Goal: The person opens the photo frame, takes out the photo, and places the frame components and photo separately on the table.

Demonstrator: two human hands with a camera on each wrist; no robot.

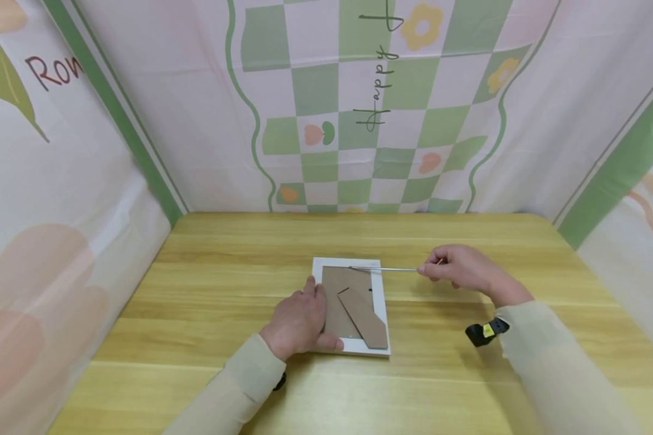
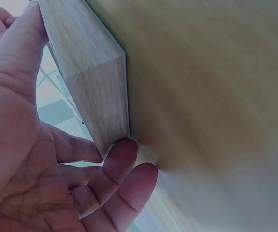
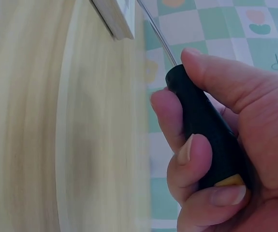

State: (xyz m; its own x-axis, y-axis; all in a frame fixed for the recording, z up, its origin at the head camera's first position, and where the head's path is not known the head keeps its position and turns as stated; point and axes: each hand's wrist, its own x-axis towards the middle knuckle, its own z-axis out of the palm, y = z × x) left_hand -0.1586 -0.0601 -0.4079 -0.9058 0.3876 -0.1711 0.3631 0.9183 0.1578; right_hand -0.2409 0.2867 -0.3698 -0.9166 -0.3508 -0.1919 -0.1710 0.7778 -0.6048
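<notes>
- White rectangular picture frame with wood-grain sides: one, lying back-up on the counter, between the two hands.
- Brown flat backing board: set inside the frame's white border.
- Brown angular easel leg: slanting over the board's lower right, its foot overlapping the near border (the nearest obstruction to that corner).
- Small black fastener: at the board's right inner edge.
- Screwdriver with slim metal shaft and black, yellow-banded handle: shaft crossing the frame's right border, tip at the board's far edge, clear of the easel leg; whether it is wedged under cannot be told.
- Right grip, bare hand: fingers and thumb wrapped round the screwdriver handle, right of the frame.
- Left grip, bare hand: pinching the frame at its near left corner, thumb along the near side, fingers about the left side; it covers part of the left border.
- Beige long sleeves: a pair, one per forearm.
- Black wrist device with yellow label: at the right cuff, well apart from the frame.
- Yellowish wood-grain counter: beneath everything.
- Green-and-white checked fabric backdrop, lettered "Happy": behind the counter.
- White fabric side panel with pale peach flowers: left of the counter.
</notes>
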